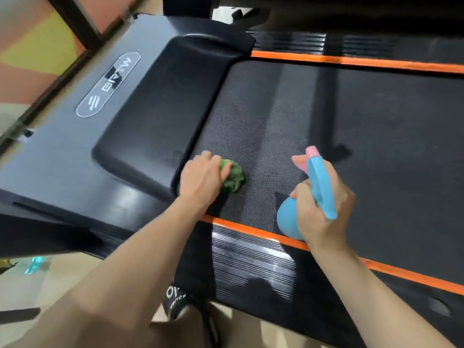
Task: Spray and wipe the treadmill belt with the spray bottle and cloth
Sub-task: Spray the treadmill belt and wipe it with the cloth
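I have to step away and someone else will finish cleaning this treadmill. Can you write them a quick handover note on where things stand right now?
Left hand: pressing the bunched green cloth onto the treadmill belt, close to the black motor cover.
Right hand: gripping the blue spray bottle over the near edge of the belt, pink nozzle pointing across the belt, a finger at the trigger.
Done: wiping is under way at the front corner; I cannot tell how much is already sprayed.
Left: likely spray and wipe the rest of the belt toward the right.
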### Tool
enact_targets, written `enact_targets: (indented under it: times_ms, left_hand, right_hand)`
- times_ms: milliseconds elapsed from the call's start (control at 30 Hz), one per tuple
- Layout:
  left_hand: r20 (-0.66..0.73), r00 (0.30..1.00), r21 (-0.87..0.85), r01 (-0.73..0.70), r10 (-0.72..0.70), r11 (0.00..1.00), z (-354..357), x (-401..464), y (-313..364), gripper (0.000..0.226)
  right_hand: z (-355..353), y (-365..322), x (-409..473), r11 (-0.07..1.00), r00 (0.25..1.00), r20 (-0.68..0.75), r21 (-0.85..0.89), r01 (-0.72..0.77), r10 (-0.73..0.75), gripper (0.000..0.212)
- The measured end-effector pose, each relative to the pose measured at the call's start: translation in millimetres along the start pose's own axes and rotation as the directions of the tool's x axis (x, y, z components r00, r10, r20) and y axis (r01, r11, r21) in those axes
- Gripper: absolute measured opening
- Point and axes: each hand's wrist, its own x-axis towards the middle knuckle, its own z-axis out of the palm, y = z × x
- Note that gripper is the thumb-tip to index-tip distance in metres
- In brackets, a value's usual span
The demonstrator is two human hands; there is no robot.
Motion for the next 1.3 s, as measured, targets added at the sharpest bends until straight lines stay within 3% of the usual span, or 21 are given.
enact_targets:
  times_ms: [100,200,300,433,500,533,633,733,833,1000,1067,1133,1200,1300]
  left_hand:
    - [0.034,0.977,0.128,0.205,-0.210,0.970,-4.2,14.5,-33.1,0.045]
    - [0.057,0.961,0.095,0.265,-0.271,0.960,-7.8,12.5,-8.4,0.041]
    - [0.064,0.997,-0.015,0.051,-0.050,0.999,-9.5,-8.5,50.6,0.033]
    - [0.070,0.971,-0.185,-0.213,0.229,0.959,-11.7,-34.5,97.1,0.031]
    - [0.048,0.949,-0.124,-0.305,0.313,0.944,-12.1,-22.9,87.4,0.034]
    - [0.075,0.953,-0.048,-0.289,0.292,0.956,-13.0,-13.3,73.4,0.036]
    - [0.125,0.992,0.112,0.012,-0.026,0.994,-17.6,10.5,3.1,0.039]
    - [0.118,0.976,0.138,0.164,-0.181,0.977,-20.8,-0.6,-38.0,0.039]
    - [0.191,0.968,-0.025,0.169,-0.161,0.985,-26.3,-28.8,-0.2,0.038]
    - [0.259,0.958,-0.219,-0.063,0.121,0.974,-31.2,-65.2,57.7,0.040]
    - [0.269,0.944,-0.192,-0.143,0.192,0.971,-34.3,-58.1,49.2,0.039]
    - [0.266,0.954,-0.027,-0.137,0.139,0.990,-35.4,-42.9,17.3,0.037]
    - [0.230,0.973,0.143,-0.008,-0.025,0.990,-37.4,-25.5,-23.4,0.038]
    - [0.220,0.960,0.135,0.147,-0.174,0.980,-31.9,-21.9,-32.6,0.040]
  right_hand:
    - [0.8,0.0,-2.1,1.000,1.000,-0.014,-0.026,-0.009,0.009,0.047]
    - [3.2,-1.5,-1.6,0.999,1.000,-0.018,-0.031,-0.015,0.014,0.047]
    - [1.6,-1.6,-0.5,0.999,0.999,-0.013,-0.030,-0.029,0.029,0.046]
    - [1.0,-1.8,-0.4,0.998,0.999,0.000,-0.040,-0.038,0.038,0.048]
    - [-0.3,-0.8,-0.4,0.999,0.999,0.007,-0.036,-0.037,0.037,0.049]
    - [-1.1,-0.7,-0.8,0.999,0.999,0.008,-0.029,-0.040,0.041,0.049]
    - [-0.9,-2.4,-1.5,0.999,0.999,0.001,-0.022,-0.036,0.036,0.050]
    - [2.1,-3.4,-1.3,0.999,0.999,-0.013,-0.038,-0.035,0.035,0.051]
    - [2.9,-4.1,-0.4,0.998,0.999,-0.027,-0.039,-0.048,0.047,0.051]
    - [2.8,-3.5,-0.6,0.998,0.999,-0.008,-0.060,-0.036,0.036,0.051]
    - [0.3,-1.7,-0.1,0.997,0.999,0.008,-0.050,-0.052,0.052,0.051]
    - [-1.8,0.0,1.0,0.998,0.999,0.012,-0.042,-0.051,0.052,0.051]
    - [-1.7,0.8,0.6,0.998,0.999,0.011,-0.048,-0.037,0.038,0.052]
    - [0.3,1.3,0.7,0.998,0.999,-0.005,-0.045,-0.047,0.047,0.051]
